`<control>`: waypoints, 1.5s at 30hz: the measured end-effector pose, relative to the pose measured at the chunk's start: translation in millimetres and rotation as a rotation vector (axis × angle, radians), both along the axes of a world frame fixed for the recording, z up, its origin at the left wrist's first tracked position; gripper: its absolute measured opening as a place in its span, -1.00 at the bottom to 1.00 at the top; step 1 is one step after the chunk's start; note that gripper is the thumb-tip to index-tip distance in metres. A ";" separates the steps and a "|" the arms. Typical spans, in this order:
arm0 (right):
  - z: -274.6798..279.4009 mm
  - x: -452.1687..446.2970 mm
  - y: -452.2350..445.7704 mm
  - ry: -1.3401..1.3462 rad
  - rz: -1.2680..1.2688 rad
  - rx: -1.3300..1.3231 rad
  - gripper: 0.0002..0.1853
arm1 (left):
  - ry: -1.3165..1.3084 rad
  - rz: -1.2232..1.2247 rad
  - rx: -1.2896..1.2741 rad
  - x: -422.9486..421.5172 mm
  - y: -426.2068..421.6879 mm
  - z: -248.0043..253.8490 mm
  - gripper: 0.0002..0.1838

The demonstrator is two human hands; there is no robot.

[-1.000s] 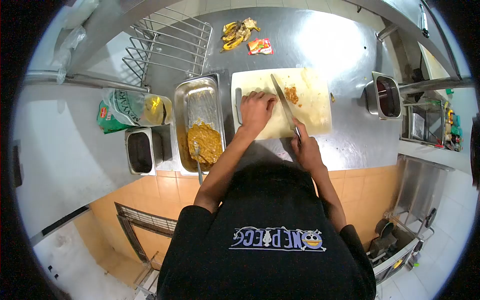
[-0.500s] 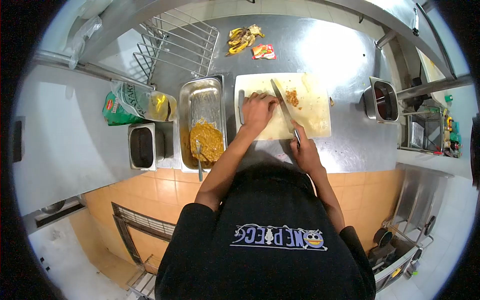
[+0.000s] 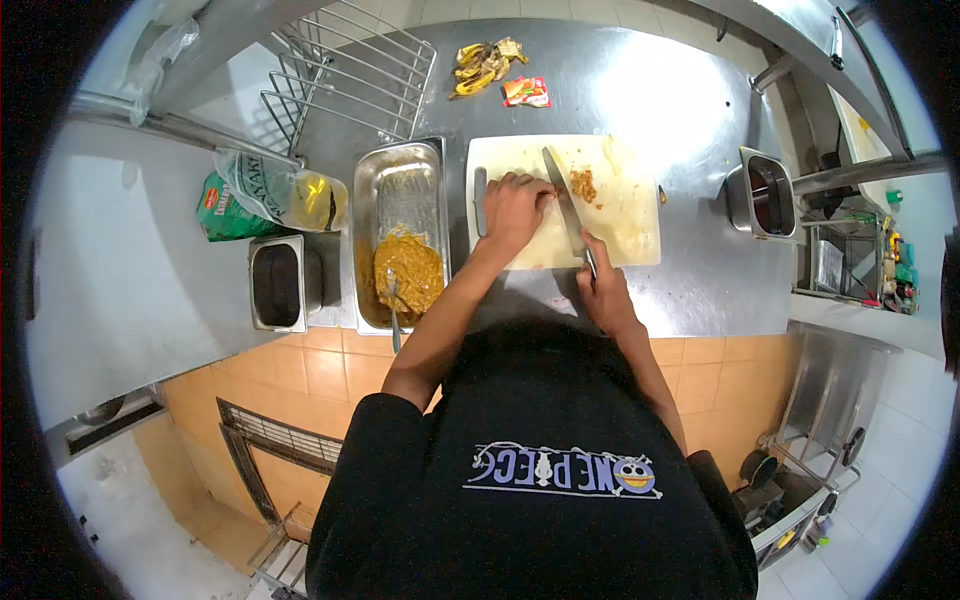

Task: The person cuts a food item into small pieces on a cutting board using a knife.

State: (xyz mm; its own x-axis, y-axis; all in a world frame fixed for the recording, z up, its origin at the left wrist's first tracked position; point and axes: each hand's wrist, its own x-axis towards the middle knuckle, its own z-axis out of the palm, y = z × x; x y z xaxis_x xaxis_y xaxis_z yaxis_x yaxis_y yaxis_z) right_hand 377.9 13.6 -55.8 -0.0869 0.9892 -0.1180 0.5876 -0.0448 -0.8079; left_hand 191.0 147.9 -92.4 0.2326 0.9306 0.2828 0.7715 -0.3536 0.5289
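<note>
My right hand (image 3: 606,288) grips the handle of a kitchen knife (image 3: 566,200), its blade slanting away over a white cutting board (image 3: 635,225). Close to the blade's left side, my left hand (image 3: 514,212) rests on the board with fingers curled together. Whatever lies under those fingertips is too small and covered to make out. Right of the blade is a small heap of chopped brown bits (image 3: 583,184). A steel pan (image 3: 357,200) left of the board contains a lumpy yellow-brown mash (image 3: 412,272), and a utensil with a grey handle (image 3: 396,332) stands in it.
Banana peels (image 3: 485,66) and a red packet (image 3: 526,92) lie at the table's back. Small steel containers stand at left (image 3: 277,285) and right (image 3: 768,195). Plastic bags (image 3: 290,195) sit beside the pan. A wire rack (image 3: 350,75) occupies the back left.
The whole view has shifted slightly, so the table appears a little higher. Both hands keep nearly the same places at the board, and the knife has barely moved.
</note>
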 end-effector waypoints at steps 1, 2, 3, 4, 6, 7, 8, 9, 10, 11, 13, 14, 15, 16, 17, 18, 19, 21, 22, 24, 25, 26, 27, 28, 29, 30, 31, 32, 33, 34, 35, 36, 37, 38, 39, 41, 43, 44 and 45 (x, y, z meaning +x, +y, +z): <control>0.9 -1.3 0.9 -0.029 -0.009 0.005 -0.35 | 0.001 -0.001 0.005 -0.4 0.9 0.1 -0.91; -1.2 -0.6 1.6 -0.029 -0.012 0.010 -0.35 | 0.011 -0.002 -0.011 -0.2 1.3 0.1 -0.91; -5.7 0.3 2.8 -0.081 0.000 0.034 -0.34 | 0.022 -0.004 -0.026 -0.2 1.9 0.0 -0.91; -10.1 0.0 2.2 -0.133 0.009 0.058 -0.34 | 0.025 -0.010 -0.019 -0.9 1.8 0.2 -0.91; -16.9 -6.6 0.3 -0.186 -0.013 0.080 -0.30 | 0.047 -0.018 -0.044 -1.2 2.6 3.8 -0.92; -17.9 -8.7 0.8 -0.239 -0.026 0.096 -0.26 | 0.049 -0.024 -0.030 -1.2 2.7 7.2 -0.92; -18.1 -8.4 1.2 -0.237 -0.035 0.109 -0.26 | 0.060 -0.024 -0.017 -1.9 1.5 10.5 -0.90; -15.7 -8.9 0.3 -0.261 -0.031 0.115 -0.25 | 0.071 -0.027 -0.005 -2.8 -0.7 12.0 -0.88; -13.6 -8.8 -0.5 -0.287 -0.028 0.120 -0.24 | 0.073 -0.035 0.006 -3.2 -2.4 13.2 -0.88; -12.9 -8.0 0.2 -0.288 -0.039 0.130 -0.24 | 0.077 -0.035 0.004 -2.9 -3.4 14.3 -0.88; -13.2 -6.6 2.7 -0.400 0.000 0.044 -0.26 | 0.078 -0.037 0.009 -1.0 -6.4 17.0 -0.88; -13.4 -6.5 3.4 -0.402 -0.004 0.050 -0.26 | 0.081 -0.033 0.008 -0.8 -8.5 17.7 -0.88; -12.7 -7.2 4.4 -0.406 -0.011 0.074 -0.27 | 0.084 -0.026 0.006 -1.2 -9.5 16.7 -0.88; -12.0 -7.8 5.9 -0.409 -0.015 0.098 -0.28 | 0.084 -0.023 0.012 -1.3 -9.4 12.8 -0.88; -11.1 -7.9 8.1 -0.409 -0.013 0.105 -0.28 | 0.059 -0.018 0.027 -1.0 -9.0 8.6 -0.89; -8.6 -7.7 10.0 -0.402 -0.018 0.091 -0.28 | 0.035 -0.014 0.041 -1.2 -8.4 7.0 -0.90; -6.1 -7.0 11.6 -0.397 -0.024 0.076 -0.28 | 0.035 -0.013 0.045 -1.7 -7.7 5.2 -0.90; -3.3 -4.9 10.4 -0.355 -0.028 0.086 -0.28 | 0.045 0.003 0.042 -0.7 -7.3 4.3 -0.90; -2.2 -2.9 9.2 -0.313 -0.033 0.091 -0.28 | 0.043 0.000 0.042 0.4 -6.2 5.5 -0.90; -0.4 1.1 5.7 -0.302 -0.029 0.049 -0.28 | 0.051 0.013 0.035 0.7 -6.0 6.0 -0.91; -0.5 2.0 3.8 -0.289 -0.021 0.011 -0.28 | 0.052 0.011 0.030 0.4 -5.1 5.8 -0.91; -2.3 2.1 1.6 -0.288 -0.022 0.004 -0.28 | 0.045 0.003 0.022 0.0 -3.4 5.6 -0.91; -4.2 1.8 -0.9 -0.238 -0.038 0.018 -0.27 | 0.039 -0.005 0.013 0.2 -3.8 6.4 -0.91; -5.9 1.7 -3.2 -0.187 -0.055 0.033 -0.27 | 0.039 -0.007 0.006 1.0 -5.3 6.9 -0.91; -7.7 1.4 -4.9 -0.186 -0.055 0.027 -0.27 | 0.028 0.006 0.027 1.8 -6.4 7.7 -0.91; -8.4 0.1 -5.9 -0.188 -0.051 0.031 -0.28 | 0.017 0.020 0.048 2.2 -7.1 7.9 -0.90; -9.1 -1.3 -6.7 -0.189 -0.046 0.036 -0.29 | 0.019 0.020 0.044 2.1 -7.6 8.3 -0.90; -9.7 -2.4 -7.7 -0.186 -0.047 0.031 -0.29 | 0.030 0.020 0.045 2.1 -7.9 8.8 -0.90; -9.4 -3.2 -8.6 -0.171 -0.049 0.059 -0.29 | 0.041 0.019 0.047 2.2 -7.8 8.1 -0.89; -9.1 -4.0 -9.3 -0.156 -0.051 0.087 -0.29 | 0.043 0.018 0.044 2.4 -7.4 7.5 -0.89; -8.7 -4.6 -9.7 -0.154 -0.052 0.084 -0.29 | 0.050 0.018 0.045 2.5 -6.8 7.0 -0.89; -6.4 -5.1 -9.6 -0.155 -0.048 0.094 -0.29 | 0.057 0.018 0.047 2.6 -6.8 8.8 -0.89; -4.2 -5.3 -9.3 -0.157 -0.043 0.104 -0.29 | 0.057 0.018 0.045 2.3 -7.2 10.8 -0.89; -2.6 -5.3 -9.0 -0.156 -0.043 0.102 -0.29 | 0.060 -0.001 0.027 1.6 -7.5 12.8 -0.88; -1.4 -5.4 -8.5 -0.157 -0.039 0.096 -0.29 | 0.062 -0.020 0.009 0.6 -7.9 13.5 -0.86; 0.1 -4.6 -7.9 -0.160 -0.035 0.086 -0.29 | 0.059 -0.030 0.023 -0.3 -7.5 14.2 -0.85; 1.2 -3.3 -7.1 -0.140 -0.023 0.059 -0.30 | 0.055 -0.039 0.037 -0.5 -8.2 14.4 -0.84; 2.1 -2.7 -6.3 -0.140 -0.021 0.056 -0.30 | 0.043 -0.040 0.042 -0.7 -8.5 14.6 -0.84; 4.2 -2.0 -4.9 -0.124 -0.021 0.023 -0.30 | 0.031 -0.040 0.048 -0.9 -8.6 13.7 -0.83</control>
State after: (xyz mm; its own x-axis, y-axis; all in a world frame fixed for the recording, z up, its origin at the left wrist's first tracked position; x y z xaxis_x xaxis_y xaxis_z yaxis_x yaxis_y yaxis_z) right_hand 375.8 8.7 -51.6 -0.0527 0.9932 -0.1036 0.6819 -0.0400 -0.7303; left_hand 190.1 139.4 -78.7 0.2788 0.9059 0.3189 0.7719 -0.4089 0.4869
